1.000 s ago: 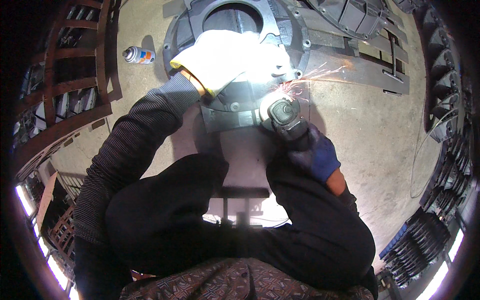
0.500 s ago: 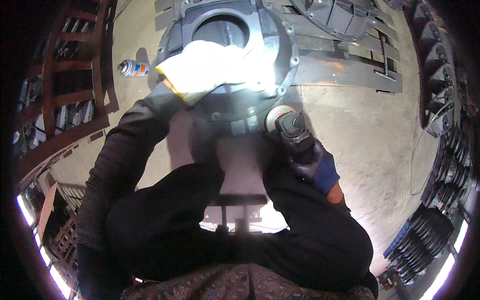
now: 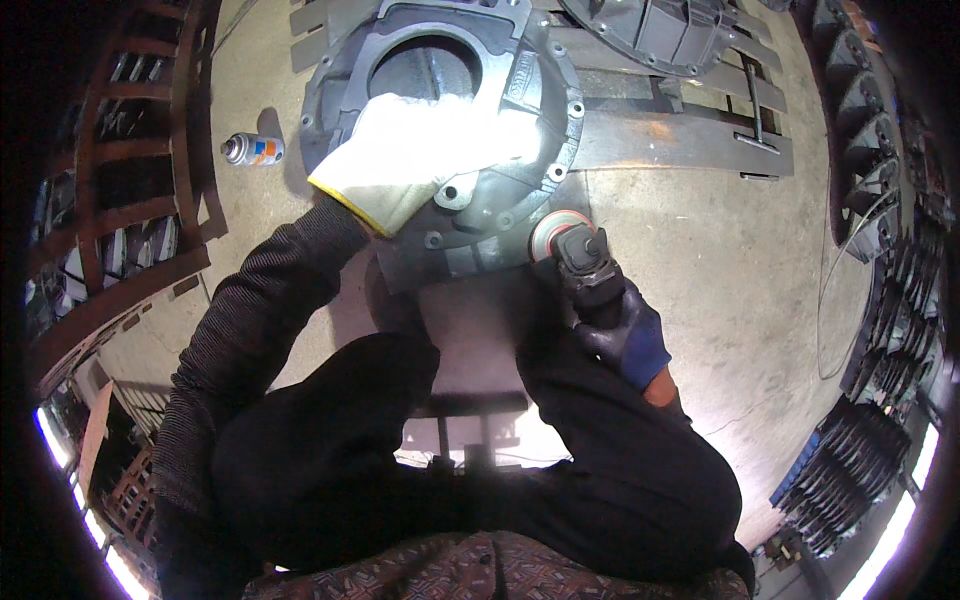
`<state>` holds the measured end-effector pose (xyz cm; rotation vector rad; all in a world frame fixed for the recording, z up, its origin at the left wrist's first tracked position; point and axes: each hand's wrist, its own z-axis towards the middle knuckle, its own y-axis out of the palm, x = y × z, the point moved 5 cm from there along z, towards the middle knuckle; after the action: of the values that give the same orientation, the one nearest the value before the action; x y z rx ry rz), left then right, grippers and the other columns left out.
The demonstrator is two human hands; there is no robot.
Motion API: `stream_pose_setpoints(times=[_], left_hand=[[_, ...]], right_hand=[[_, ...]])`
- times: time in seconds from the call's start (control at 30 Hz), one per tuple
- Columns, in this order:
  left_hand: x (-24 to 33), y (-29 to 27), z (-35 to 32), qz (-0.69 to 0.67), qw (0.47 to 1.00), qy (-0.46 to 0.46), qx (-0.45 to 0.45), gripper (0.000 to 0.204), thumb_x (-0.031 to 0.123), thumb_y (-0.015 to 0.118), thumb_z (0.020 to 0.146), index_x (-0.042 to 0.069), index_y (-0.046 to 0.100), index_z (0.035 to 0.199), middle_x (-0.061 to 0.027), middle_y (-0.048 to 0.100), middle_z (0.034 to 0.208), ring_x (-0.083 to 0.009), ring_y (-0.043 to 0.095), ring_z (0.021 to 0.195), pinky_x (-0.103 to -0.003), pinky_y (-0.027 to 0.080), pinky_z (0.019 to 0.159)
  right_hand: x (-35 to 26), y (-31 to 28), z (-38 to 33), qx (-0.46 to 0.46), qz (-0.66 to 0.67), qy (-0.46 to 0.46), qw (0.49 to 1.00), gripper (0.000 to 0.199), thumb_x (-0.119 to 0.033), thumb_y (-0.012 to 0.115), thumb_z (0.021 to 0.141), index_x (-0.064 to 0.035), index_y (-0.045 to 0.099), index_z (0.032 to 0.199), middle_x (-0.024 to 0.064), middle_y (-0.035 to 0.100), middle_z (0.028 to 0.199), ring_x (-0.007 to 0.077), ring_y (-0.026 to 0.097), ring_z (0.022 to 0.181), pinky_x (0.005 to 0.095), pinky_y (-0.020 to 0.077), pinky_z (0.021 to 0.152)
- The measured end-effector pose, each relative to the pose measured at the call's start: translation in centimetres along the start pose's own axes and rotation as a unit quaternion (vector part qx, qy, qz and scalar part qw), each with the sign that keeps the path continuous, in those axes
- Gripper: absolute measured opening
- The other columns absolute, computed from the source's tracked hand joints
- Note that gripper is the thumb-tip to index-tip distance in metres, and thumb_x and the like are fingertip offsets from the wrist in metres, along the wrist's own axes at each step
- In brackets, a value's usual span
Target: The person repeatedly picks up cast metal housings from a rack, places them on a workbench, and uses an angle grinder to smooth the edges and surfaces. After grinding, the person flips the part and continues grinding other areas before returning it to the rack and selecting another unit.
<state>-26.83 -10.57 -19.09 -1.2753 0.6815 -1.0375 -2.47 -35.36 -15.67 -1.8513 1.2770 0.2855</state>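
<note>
A large round grey metal casting [image 3: 565, 110], with bolt holes around its flange and a wide opening, lies in front of me. My left hand [image 3: 410, 145], in a white glove with a yellow cuff edge, lies over the casting below the opening. Strong glare washes out its fingers. In a dark blue glove, my right hand [image 3: 615, 325] is wrapped round an angle grinder [image 3: 588, 265]. The grinder's disc [image 3: 550, 232] is close by the casting's lower right edge; whether they touch I cannot tell.
A spray can [image 3: 255, 150] lies on the concrete floor to the left, near a brown metal rack [image 3: 150, 250]. A second casting [image 3: 650, 35] sits at the far right on grey slats [image 3: 680, 145]. Stacked dark parts [image 3: 850, 470] and a thin cable [image 3: 828, 310] are along the right.
The view has shifted slightly. My left hand has moved a little on the casting, exposing a lug with a bolt hole. My right hand keeps its hold on the grinder.
</note>
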Motion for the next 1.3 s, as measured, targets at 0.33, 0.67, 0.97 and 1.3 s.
stream_pose_setpoints(times=[0.33, 0.67, 0.97, 1.3], left_hand=[[-2.1, -1.2, 1.6, 0.034, 0.995, 0.079, -0.046, 0.037, 0.032, 0.063, 0.103, 0.006, 0.068, 0.129, -0.0136, 0.074, 0.105, -0.0318, 0.069, 0.103, -0.044, 0.051, 0.1], [-4.2, 1.5, 0.0, -0.063, 0.996, 0.037, 0.047, 0.035, 0.029, 0.066, 0.102, 0.006, 0.071, 0.127, -0.0143, 0.075, 0.105, -0.0313, 0.071, 0.102, -0.043, 0.053, 0.101], [-4.4, 2.1, 0.3, -0.013, 0.997, 0.056, 0.046, 0.033, 0.034, 0.065, 0.104, 0.009, 0.07, 0.124, -0.0092, 0.073, 0.094, -0.0266, 0.07, 0.09, -0.042, 0.052, 0.093], [-1.4, 0.2, 1.3, 0.034, 0.997, 0.065, 0.015, 0.036, 0.036, 0.065, 0.104, 0.012, 0.072, 0.131, -0.0107, 0.074, 0.107, -0.028, 0.069, 0.101, -0.043, 0.053, 0.096]], right_hand=[[1.7, 1.4, 1.2, -0.022, -0.004, -0.056, 0.998, 0.079, -0.035, 0.093, 0.075, -0.007, 0.063, 0.143, 0.0182, 0.077, 0.127, 0.0339, 0.075, 0.119, 0.0424, 0.06, 0.101], [2.9, 2.8, 2.4, -0.04, -0.115, -0.065, 0.99, 0.086, -0.035, 0.091, 0.074, -0.0134, 0.059, 0.15, 0.0209, 0.074, 0.131, 0.0414, 0.071, 0.122, 0.0479, 0.0584, 0.104], [2.3, 2.9, 2.8, -0.056, -0.138, -0.069, 0.986, 0.087, -0.037, 0.09, 0.071, -0.0128, 0.059, 0.148, 0.0218, 0.074, 0.127, 0.0436, 0.071, 0.119, 0.0505, 0.0584, 0.1], [1.8, 2.7, 2.6, -0.073, -0.103, -0.059, 0.99, 0.088, -0.037, 0.091, 0.071, -0.0114, 0.058, 0.149, 0.0209, 0.073, 0.132, 0.0408, 0.07, 0.125, 0.0468, 0.0571, 0.105]])
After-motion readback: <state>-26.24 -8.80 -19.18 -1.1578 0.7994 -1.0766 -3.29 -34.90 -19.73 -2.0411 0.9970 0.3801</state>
